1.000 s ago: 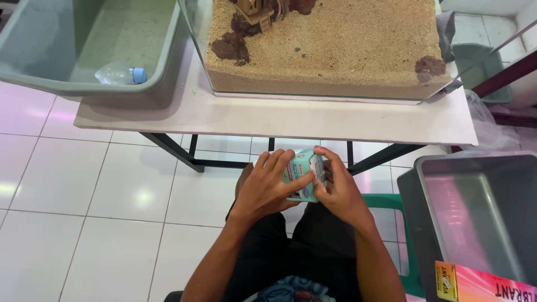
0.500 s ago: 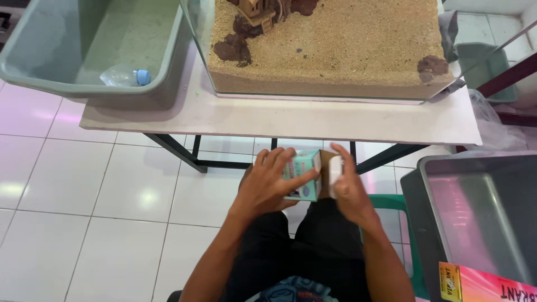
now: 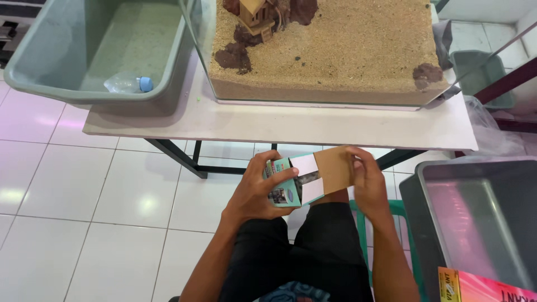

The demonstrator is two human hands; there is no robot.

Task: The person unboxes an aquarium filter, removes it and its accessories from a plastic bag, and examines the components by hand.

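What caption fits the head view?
Seated person's left hand grips small teal carton; right hand folds open its brown flap.

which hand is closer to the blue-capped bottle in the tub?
Left. The left hand grips the box below the table edge, on the same side as the bottle. The right hand holds the box's open flap, farther away.

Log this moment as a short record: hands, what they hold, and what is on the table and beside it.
left hand: grips teal box
right hand: holds the box's brown flap open
box state: end open, white side flaps out
table: glass tank of sand with small wooden house; green tub holding bottle
right of person: grey tub
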